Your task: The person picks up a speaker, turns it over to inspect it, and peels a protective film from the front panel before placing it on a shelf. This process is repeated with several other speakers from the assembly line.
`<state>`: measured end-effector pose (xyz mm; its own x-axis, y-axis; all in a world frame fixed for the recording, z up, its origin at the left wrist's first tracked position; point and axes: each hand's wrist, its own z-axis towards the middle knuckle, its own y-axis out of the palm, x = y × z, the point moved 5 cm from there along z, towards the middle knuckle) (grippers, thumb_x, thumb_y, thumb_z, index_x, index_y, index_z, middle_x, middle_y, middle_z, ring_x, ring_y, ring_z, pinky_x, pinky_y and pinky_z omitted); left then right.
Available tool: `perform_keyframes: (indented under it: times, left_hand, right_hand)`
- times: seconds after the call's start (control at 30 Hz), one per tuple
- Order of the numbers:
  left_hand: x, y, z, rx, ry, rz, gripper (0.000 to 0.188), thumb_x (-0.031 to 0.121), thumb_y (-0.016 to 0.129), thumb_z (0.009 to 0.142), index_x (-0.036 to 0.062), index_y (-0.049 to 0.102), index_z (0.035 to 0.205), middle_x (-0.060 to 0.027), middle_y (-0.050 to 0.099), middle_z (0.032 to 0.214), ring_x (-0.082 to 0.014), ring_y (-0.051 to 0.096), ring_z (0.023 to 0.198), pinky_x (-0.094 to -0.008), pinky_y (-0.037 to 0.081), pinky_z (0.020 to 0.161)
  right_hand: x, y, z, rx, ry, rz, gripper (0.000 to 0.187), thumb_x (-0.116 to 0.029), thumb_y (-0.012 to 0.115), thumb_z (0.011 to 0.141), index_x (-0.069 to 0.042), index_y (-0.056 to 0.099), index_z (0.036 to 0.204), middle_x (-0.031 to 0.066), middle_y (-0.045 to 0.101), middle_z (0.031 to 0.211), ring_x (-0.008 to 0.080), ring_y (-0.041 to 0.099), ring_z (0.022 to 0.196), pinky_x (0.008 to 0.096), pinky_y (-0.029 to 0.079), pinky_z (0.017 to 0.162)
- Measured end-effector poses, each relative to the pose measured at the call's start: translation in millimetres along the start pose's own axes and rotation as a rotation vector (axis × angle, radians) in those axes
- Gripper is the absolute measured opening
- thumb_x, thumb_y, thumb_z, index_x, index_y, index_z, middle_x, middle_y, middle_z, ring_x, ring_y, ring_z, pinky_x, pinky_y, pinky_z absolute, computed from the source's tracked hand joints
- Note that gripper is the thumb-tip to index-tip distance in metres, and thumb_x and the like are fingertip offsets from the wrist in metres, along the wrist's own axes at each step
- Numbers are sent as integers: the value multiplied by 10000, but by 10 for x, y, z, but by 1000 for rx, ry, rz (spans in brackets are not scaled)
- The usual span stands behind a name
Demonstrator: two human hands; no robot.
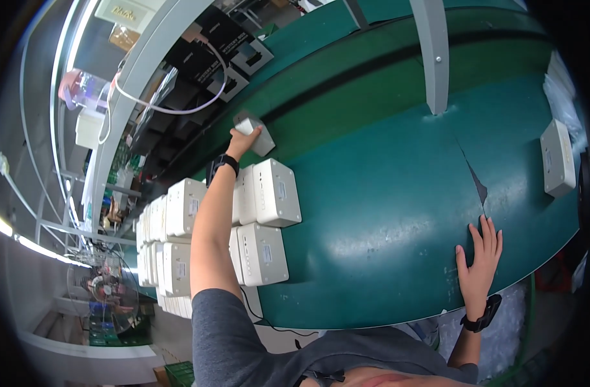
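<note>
My left hand [244, 140] reaches far out over the left of the bench and grips a small white box-shaped object [264, 143] at the near edge of the dark green belt. Thumb and fingers are on its near side; part of it is hidden by the hand. Flat on the green bench mat [372, 213] rests my right hand [480, 258], fingers stretched out and nothing in them. Just above its fingertips is a dark tear [478, 187] in the mat. Nearest my left forearm stand white plastic devices [279, 193] with labels and a row of ports.
More white devices [179, 271] stand in rows left of my left arm. Another white device [558, 158] lies at the far right beside clear plastic bags [562, 90]. A grey metal post [433, 58] rises from the bench. Black boxes [211, 39] are stacked beyond the belt.
</note>
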<state>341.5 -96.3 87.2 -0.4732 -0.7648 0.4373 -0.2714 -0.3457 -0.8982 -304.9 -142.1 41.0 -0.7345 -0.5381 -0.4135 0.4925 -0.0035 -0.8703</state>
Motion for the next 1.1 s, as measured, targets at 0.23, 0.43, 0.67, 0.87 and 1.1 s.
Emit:
perform_keyframes:
  times: [0.23,0.43,0.67,0.87,1.1]
  left_hand:
    - [443,-204,-635,-159,-41,-573,897,352,718,774,-32,209,1405,-253,506,1218,-326,561,1084,-424,468,916]
    - [994,-631,-1898,-417,176,-1064,672,221,556,895,75,218,1458,-191,476,1300,-305,529,1136,-428,467,928]
    - [971,-779,-3366,-541,200,-1065,671,265,555,892,83,243,1458,-97,472,1341,-178,531,1135,-325,461,905]
    - [750,-695,-4096,-460,219,-1100,704,263,610,852,67,282,1443,-105,488,1315,-183,515,1154,-298,441,912]
    - [946,-283,-4700,-50,804,-739,840,166,793,696,48,347,1397,-216,504,1278,-293,549,1134,-341,477,890]
  right_hand:
    - [12,-13,-25,15,18,24,382,-191,553,856,-32,513,1201,128,411,1392,299,333,1324,483,182,1113]
    - [-9,-5,-47,49,-4,52,372,-168,586,833,-28,531,1174,137,429,1367,325,345,1304,498,195,1108]
    - [69,30,-146,88,127,507,353,-197,556,889,-13,536,1189,136,494,1313,283,425,1262,444,296,1074]
    - [-940,-68,-227,-203,52,1544,564,-362,479,954,43,382,1334,196,465,1332,289,451,1244,414,324,1068]
    - [-1777,244,-549,-491,265,2034,781,-602,405,898,16,329,1371,197,462,1326,314,455,1233,442,354,1043]
